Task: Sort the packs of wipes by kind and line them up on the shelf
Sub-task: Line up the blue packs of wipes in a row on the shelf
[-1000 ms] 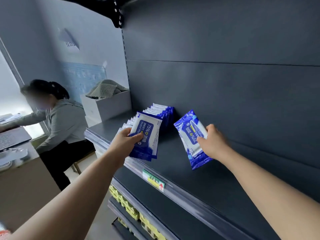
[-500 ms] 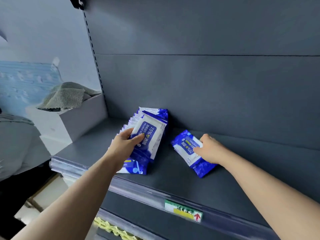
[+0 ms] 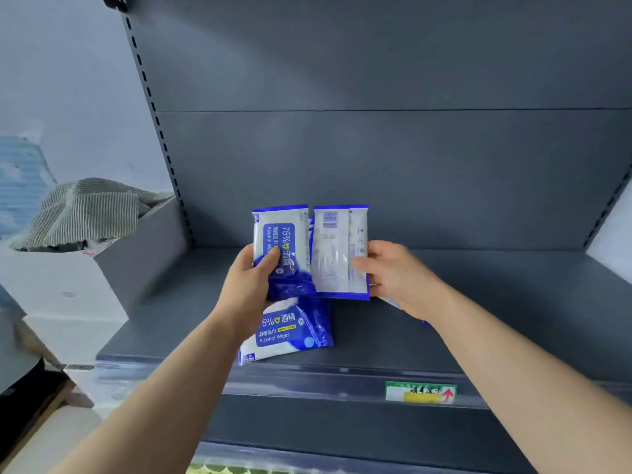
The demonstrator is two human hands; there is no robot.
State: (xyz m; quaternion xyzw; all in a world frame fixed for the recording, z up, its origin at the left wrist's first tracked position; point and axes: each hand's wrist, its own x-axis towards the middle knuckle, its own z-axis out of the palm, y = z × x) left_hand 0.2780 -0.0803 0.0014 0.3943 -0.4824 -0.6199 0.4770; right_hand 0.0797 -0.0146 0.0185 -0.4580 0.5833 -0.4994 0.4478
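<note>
At 5 o'clock, on the front rail, a green-and-yellow price tag (image 3: 420, 392) is showing a red arrow, its print unreadable. Behind it a flat pack (image 3: 290, 333) marked "75% Alcohol Wipes" is lying on the grey shelf (image 3: 478, 319). Above, the left hand (image 3: 249, 285) is gripping an upright pack (image 3: 284, 241) with the same label, while the right hand (image 3: 396, 275) is pinching a second pack (image 3: 337, 254), barcode outward, just beside it. At 9 o'clock a striped cloth (image 3: 89, 210) is spilling from a white box (image 3: 68, 289).

The front-facing pack (image 3: 280, 248) and back-facing pack (image 3: 337, 254) you hold are glossy plastic film, smooth, faintly crinkled; your shelf (image 3: 478, 319) looks like matt grey painted metal; its front rail (image 3: 307, 384) is clear shiny plastic; the striped cloth (image 3: 92, 210) looks soft, woven.
</note>
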